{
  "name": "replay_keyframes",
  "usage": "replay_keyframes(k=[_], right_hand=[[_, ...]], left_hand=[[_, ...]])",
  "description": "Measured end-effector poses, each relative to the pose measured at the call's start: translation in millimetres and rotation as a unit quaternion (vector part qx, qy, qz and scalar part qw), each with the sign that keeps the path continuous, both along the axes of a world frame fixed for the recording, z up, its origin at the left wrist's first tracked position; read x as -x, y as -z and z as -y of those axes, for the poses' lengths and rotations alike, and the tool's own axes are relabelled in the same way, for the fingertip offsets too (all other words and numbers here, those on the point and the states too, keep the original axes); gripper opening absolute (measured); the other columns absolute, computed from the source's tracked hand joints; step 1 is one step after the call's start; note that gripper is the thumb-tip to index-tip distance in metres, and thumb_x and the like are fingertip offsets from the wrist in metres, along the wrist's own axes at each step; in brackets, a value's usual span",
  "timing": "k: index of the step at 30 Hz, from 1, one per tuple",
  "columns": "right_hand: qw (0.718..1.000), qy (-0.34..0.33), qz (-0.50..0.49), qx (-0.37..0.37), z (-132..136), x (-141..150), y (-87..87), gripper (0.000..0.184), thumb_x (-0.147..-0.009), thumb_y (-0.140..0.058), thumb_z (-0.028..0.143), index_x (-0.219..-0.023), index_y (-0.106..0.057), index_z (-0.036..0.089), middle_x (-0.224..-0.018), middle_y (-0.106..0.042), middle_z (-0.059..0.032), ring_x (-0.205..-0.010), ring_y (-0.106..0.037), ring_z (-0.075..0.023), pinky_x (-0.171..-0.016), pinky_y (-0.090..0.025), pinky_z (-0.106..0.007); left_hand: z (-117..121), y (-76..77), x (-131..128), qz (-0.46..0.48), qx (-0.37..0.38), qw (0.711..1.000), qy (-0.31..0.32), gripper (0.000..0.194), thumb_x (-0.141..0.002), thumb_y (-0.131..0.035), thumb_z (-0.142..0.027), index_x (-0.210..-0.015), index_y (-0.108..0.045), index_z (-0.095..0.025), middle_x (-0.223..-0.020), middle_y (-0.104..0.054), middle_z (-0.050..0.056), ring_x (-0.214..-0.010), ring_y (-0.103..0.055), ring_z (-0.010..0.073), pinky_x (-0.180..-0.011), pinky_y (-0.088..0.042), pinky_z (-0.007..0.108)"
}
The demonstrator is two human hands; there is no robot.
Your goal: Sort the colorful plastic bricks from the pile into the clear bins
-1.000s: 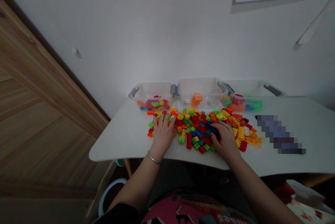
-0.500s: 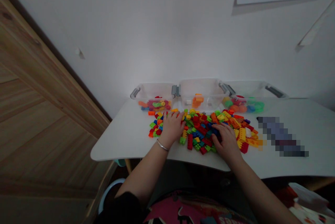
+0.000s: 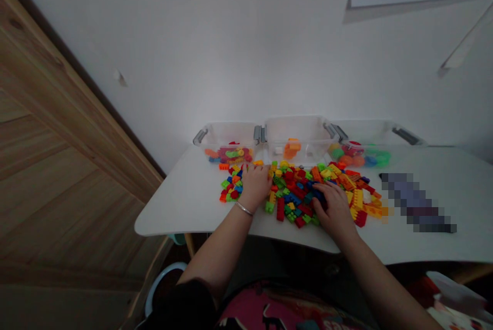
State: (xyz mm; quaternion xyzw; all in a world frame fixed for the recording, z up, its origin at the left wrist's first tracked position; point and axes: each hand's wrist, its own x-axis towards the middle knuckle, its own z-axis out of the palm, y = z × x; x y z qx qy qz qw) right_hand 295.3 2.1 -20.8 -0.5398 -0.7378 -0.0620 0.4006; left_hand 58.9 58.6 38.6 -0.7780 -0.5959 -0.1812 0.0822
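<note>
A wide heap of coloured plastic toy bricks (image 3: 298,194) lies on the white table (image 3: 181,201). Over its left part is my left hand (image 3: 256,186), a bracelet at the wrist, its fingers curled down among the bricks. The fingertips are partly hidden, so what they hold cannot be made out. My right hand (image 3: 334,209) rests at the right part of the heap. Its thumb and fingers are bent around a dark blue brick (image 3: 318,194), which is partly covered by the hand. Red, green and yellow bricks surround both hands.
Three clear bins stand behind the heap: the left bin (image 3: 227,132) with mixed small pieces, the middle bin (image 3: 298,127) with orange pieces, the right bin (image 3: 372,137) with round pieces. A pixelated dark object (image 3: 416,204) lies at right. A wooden panel (image 3: 57,129) is left.
My left hand has moved right across the bricks, uncovering the heap's left end, and its fingers have curled from a spread pose. My right hand stays at the blue brick.
</note>
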Motion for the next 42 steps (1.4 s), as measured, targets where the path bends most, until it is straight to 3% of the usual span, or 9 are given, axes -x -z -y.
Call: replay_keyframes(k=[4,7,10,14,18,23,26,33,42], right_hand=[[1.000,0.002,0.001,-0.005,0.5,0.5,-0.3,0.032,-0.089,-0.049,0.032,-0.116,-0.059,0.018,-0.116,-0.066,-0.0112,-0.120,-0.049,-0.0310,-0.103,-0.040,-0.053],[1.000,-0.001,0.010,-0.013,0.3,0.6,0.1,0.032,-0.090,-0.048,0.032,-0.116,-0.059,0.017,-0.115,-0.066,-0.0116,-0.119,-0.050,-0.0311,-0.102,-0.041,-0.053],[1.000,-0.001,0.013,-0.018,-0.1,0.1,0.6,0.032,-0.090,-0.049,0.032,-0.116,-0.059,0.017,-0.114,-0.066,-0.0119,-0.119,-0.050,-0.0311,-0.102,-0.041,-0.053],[1.000,0.000,0.015,-0.017,-0.2,-0.3,0.6,0.032,-0.090,-0.049,0.032,-0.116,-0.058,0.016,-0.115,-0.066,-0.0120,-0.119,-0.049,-0.0311,-0.102,-0.041,-0.052],[1.000,0.002,0.015,-0.016,-0.4,0.1,0.6,0.032,-0.089,-0.049,0.031,-0.116,-0.059,0.016,-0.114,-0.066,-0.0118,-0.119,-0.050,-0.0313,-0.102,-0.041,-0.053],[1.000,0.001,0.004,-0.008,-0.8,0.2,1.4,0.032,-0.089,-0.049,0.032,-0.116,-0.059,0.017,-0.114,-0.066,-0.0109,-0.120,-0.049,-0.0314,-0.102,-0.041,-0.053],[1.000,-0.005,0.000,-0.005,-0.9,0.0,1.5,0.032,-0.089,-0.050,0.032,-0.117,-0.059,0.017,-0.115,-0.066,-0.0110,-0.120,-0.049,-0.0309,-0.103,-0.041,-0.053],[1.000,-0.005,-0.001,-0.004,0.3,1.1,-0.2,0.032,-0.089,-0.050,0.031,-0.116,-0.059,0.018,-0.115,-0.066,-0.0107,-0.120,-0.048,-0.0307,-0.104,-0.040,-0.053],[1.000,-0.004,-0.003,0.002,-0.1,0.0,0.4,0.033,-0.089,-0.049,0.032,-0.116,-0.060,0.018,-0.115,-0.066,-0.0113,-0.120,-0.049,-0.0306,-0.104,-0.040,-0.054]], left_hand=[[-3.7,-0.8,4.6,0.053,-0.017,0.998,0.027,0.037,-0.084,-0.060,-0.026,-0.121,-0.063,-0.021,-0.105,-0.068,0.009,-0.105,-0.058,0.0273,-0.106,-0.035,0.051],[-8.4,-5.4,12.3,0.172,-0.050,0.980,0.087,0.037,-0.083,-0.062,-0.021,-0.120,-0.063,-0.021,-0.104,-0.065,0.008,-0.100,-0.059,0.0224,-0.095,-0.046,0.040],[-14.1,-14.5,24.6,0.325,-0.130,0.927,0.135,0.032,-0.085,-0.061,-0.024,-0.117,-0.062,-0.022,-0.107,-0.062,0.007,-0.098,-0.059,0.0185,-0.090,-0.050,0.035],[-24.6,-30.5,44.6,0.495,-0.212,0.836,0.104,0.031,-0.089,-0.058,-0.038,-0.115,-0.058,-0.020,-0.103,-0.061,0.006,-0.092,-0.060,0.0161,-0.085,-0.051,0.031],[-44.1,-46.0,62.2,0.539,-0.273,0.793,0.073,0.034,-0.086,-0.062,-0.042,-0.111,-0.055,-0.021,-0.102,-0.059,0.004,-0.091,-0.060,0.0140,-0.086,-0.050,0.028],[-75.0,-54.5,75.7,0.482,-0.281,0.828,0.046,0.033,-0.082,-0.063,-0.029,-0.112,-0.053,-0.020,-0.112,-0.058,0.007,-0.092,-0.060,0.0154,-0.088,-0.050,0.031],[-87.8,-52.5,79.0,0.425,-0.253,0.869,0.030,0.041,-0.081,-0.060,-0.023,-0.122,-0.053,-0.019,-0.116,-0.059,0.009,-0.097,-0.059,0.0181,-0.090,-0.049,0.033],[-91.2,-48.7,71.4,0.226,-0.137,0.961,-0.083,0.032,-0.080,-0.060,-0.026,-0.110,-0.069,-0.021,-0.107,-0.071,0.009,-0.108,-0.060,0.0274,-0.102,-0.038,0.044],[-80.8,-52.8,63.9,0.132,-0.066,0.979,-0.143,0.033,-0.087,-0.049,-0.036,-0.104,-0.074,-0.023,-0.096,-0.075,0.009,-0.100,-0.065,0.0267,-0.109,-0.028,0.048]])
